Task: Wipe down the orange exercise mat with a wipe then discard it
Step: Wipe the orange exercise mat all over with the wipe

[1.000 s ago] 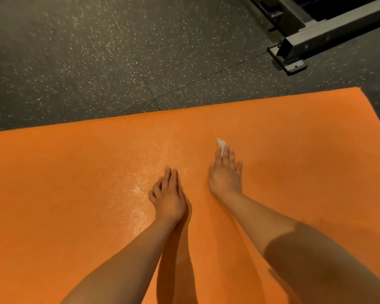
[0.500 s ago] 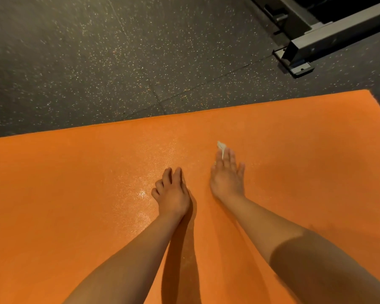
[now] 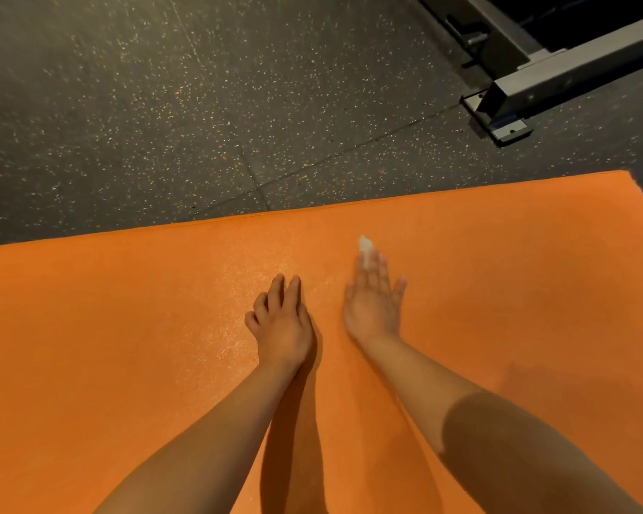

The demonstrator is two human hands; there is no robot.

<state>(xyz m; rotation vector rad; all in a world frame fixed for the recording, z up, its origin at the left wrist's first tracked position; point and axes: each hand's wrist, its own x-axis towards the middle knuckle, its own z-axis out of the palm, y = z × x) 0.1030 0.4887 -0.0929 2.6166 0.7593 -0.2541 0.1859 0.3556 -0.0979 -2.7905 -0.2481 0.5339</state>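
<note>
Head view, centre of frame. Orange exercise mat (image 3: 90, 346) is laid on speckled dark floor (image 3: 164, 105); it fills the lower half of the frame.

Right hand (image 3: 374, 302) is laid flat on the mat, its fingers (image 3: 381, 268) straight and spread. The wipe (image 3: 365, 246) is pressed beneath them, not gripped. Only a small white tip is seen past the fingertips; the hand is blurred.

Left hand (image 3: 281, 326) is rested on the mat just beside the right, fingers loosely curled, nothing held.

A wet sheen is noted left of centre. No sheen is seen on the right part of the mat, so it is judged not yet wiped.

Risks:
- The wipe may be left behind or bunched on a stroke, since it is held by pressure alone.
- The left hand may be slid on the damp patch if weight is put on it.
- Strips near the far edge may be missed.

Containers: none in view. No bin is seen for discarding; only a metal frame (image 3: 572, 68) at upper right.
</note>
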